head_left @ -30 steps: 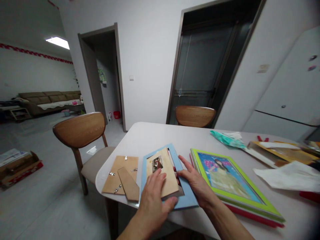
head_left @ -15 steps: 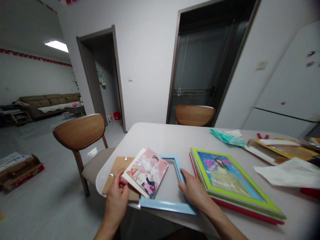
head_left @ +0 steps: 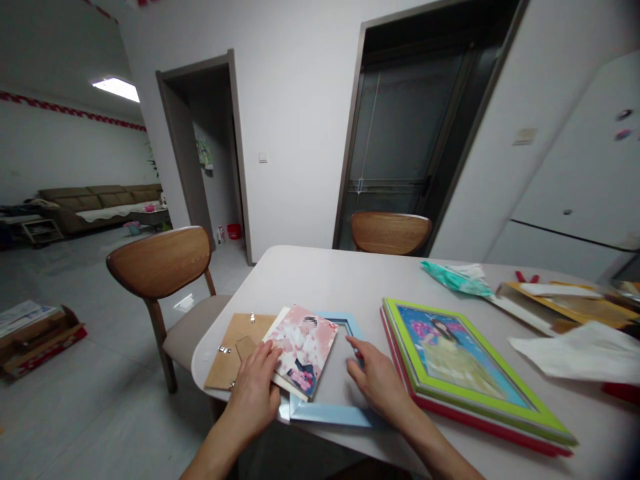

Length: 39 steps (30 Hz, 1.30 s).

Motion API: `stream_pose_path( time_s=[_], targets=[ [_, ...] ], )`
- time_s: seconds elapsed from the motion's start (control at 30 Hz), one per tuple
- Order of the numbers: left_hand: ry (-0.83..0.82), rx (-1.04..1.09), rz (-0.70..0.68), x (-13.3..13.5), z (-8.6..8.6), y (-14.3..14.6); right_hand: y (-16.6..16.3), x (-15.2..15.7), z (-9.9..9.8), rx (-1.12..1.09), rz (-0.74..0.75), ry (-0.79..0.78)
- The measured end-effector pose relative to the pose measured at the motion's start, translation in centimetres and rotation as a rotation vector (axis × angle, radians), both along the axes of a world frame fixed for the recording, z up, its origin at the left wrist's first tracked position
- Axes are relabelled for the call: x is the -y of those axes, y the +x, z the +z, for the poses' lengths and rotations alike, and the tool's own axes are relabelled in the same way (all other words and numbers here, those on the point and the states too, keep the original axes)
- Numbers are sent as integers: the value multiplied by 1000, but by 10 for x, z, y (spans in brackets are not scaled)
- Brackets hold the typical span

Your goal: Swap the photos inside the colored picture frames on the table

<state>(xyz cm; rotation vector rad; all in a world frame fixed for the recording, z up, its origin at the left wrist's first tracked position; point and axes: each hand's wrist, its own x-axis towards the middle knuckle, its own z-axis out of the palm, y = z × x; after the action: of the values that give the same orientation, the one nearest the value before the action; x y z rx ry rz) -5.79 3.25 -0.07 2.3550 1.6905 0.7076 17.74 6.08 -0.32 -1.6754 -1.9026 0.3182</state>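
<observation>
A pink photo print (head_left: 306,347) on a pale card lies tilted across the left part of a light blue picture frame (head_left: 333,415). My left hand (head_left: 257,383) rests with its fingers stretched flat over the left edge of the print and card. Under that hand, a brown backing board (head_left: 227,360) with metal clips lies at the table's left edge. My right hand (head_left: 375,377) lies over the frame's right side, which it mostly hides. Its index finger reaches into the frame opening, the fingers partly bent and apart.
To the right, a green-framed picture (head_left: 463,353) lies stacked on a red frame (head_left: 500,433). Behind it are a teal and white wrapper (head_left: 457,277), yellow packaging (head_left: 590,307) and white paper (head_left: 580,350). Wooden chairs (head_left: 160,260) stand at the white table (head_left: 320,270).
My left hand has gone from pinching the card's edge to lying flat on it. The print has turned slightly and sits flatter. My right hand has shifted left from the frame's side into its opening.
</observation>
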Motion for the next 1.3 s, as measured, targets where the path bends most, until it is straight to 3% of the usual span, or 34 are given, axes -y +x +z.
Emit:
stream_pose_path(
  time_s=[0.17, 0.33, 0.5, 0.6, 0.7, 0.83, 0.9, 1.0, 1.13, 1.3],
  targets=[
    [-56, -26, -50, -4, 2, 10, -26, -17, -10, -432, 87, -227],
    [-58, 422, -84, -14, 4, 19, -55, -22, 3, -575, 118, -189],
    [16, 698, 100, -19, 19, 12, -63, -7, 28, -828, 199, -56],
    [14, 864, 197, -12, 24, 19, -59, -4, 23, -925, 129, -295],
    [-87, 1078, 155, -1, 19, 41, -51, -3, 12, -1081, 105, -419],
    [-357, 1456, 37, 10, 6, 61, -30, -7, 13, -1063, 8, -219],
    [-355, 1410, 90, 11, 3, 59, -16, -11, 17, -933, -45, -225],
    [-298, 1070, 148, 13, 1, 50, 5, -18, 19, -724, -90, -239],
    [-238, 589, 34, 21, -4, 50, 15, -27, 11, -443, -127, -184],
    [-197, 418, -70, 27, -12, 55, 8, -36, 3, -293, -153, -147]
  ],
)
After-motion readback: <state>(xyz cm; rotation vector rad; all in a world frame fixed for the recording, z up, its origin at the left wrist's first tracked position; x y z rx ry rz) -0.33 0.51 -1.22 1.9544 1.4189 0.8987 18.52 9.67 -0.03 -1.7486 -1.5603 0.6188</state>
